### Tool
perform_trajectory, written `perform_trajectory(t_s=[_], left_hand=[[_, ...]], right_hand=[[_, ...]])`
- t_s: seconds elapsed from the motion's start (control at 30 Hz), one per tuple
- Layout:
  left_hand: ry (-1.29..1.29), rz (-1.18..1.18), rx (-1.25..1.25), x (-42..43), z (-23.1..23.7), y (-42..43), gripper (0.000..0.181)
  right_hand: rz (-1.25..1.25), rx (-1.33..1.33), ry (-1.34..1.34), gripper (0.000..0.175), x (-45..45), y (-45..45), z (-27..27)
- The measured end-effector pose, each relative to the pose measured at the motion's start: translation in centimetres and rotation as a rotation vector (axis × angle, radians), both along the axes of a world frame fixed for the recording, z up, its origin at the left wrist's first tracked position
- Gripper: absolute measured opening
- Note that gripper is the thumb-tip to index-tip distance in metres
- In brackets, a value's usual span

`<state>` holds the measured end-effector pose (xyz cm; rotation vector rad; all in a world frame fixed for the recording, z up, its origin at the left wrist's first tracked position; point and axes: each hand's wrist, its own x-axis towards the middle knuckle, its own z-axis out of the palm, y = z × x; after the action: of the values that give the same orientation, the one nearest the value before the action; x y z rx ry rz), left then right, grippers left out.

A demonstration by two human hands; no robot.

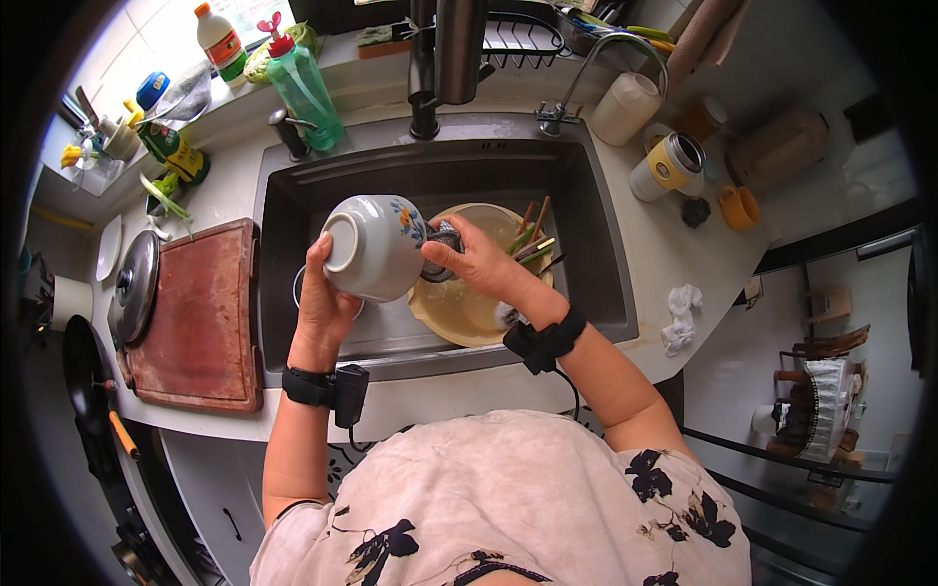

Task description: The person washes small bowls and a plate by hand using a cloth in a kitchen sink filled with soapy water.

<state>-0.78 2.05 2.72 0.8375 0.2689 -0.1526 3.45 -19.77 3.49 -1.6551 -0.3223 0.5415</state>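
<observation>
Tilted on its side above the sink point(593, 220) is a white ceramic bowl point(381, 249) with a blue and orange flower pattern. My left hand point(322, 308) grips it near its foot, thumb on the base. In my right hand point(476, 260) is a dark grey scrubbing cloth point(440, 272), held at the bowl's rim side; the bowl's inside is hidden from me. Below my right hand, a yellowish plastic basin point(469, 333) stands in the sink with water in it. Chopsticks point(541, 218) and other utensil handles lean on its right edge. Another round white-rimmed dish point(297, 287) shows partly behind my left hand.
Left of the sink lie a reddish-brown cutting board point(198, 322) and a glass pot lid point(138, 286). Behind stand the black faucet point(423, 110) and a green bottle point(304, 95). To the right are a yellow-banded thermos point(667, 167), an orange mug point(739, 207) and a crumpled white cloth point(681, 319).
</observation>
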Motion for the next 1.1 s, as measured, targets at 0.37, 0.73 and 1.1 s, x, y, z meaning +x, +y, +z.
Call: perform_trajectory(t_s=[0.37,0.73,1.1], left_hand=[[-0.043,0.035,0.045,0.0,-0.3,0.0,0.047],[0.000,0.062,-0.006,0.2,-1.6,-0.2,0.044],[0.024,0.020,-0.016,-0.1,-0.1,-1.9,0.043]], right_hand=[[-0.011,-0.212,-0.323,0.018,1.3,-1.0,0.1],[-0.211,-0.170,-0.331,0.018,0.8,-0.1,0.4],[-0.191,0.312,0.193,0.028,0.2,1.3,-0.8]])
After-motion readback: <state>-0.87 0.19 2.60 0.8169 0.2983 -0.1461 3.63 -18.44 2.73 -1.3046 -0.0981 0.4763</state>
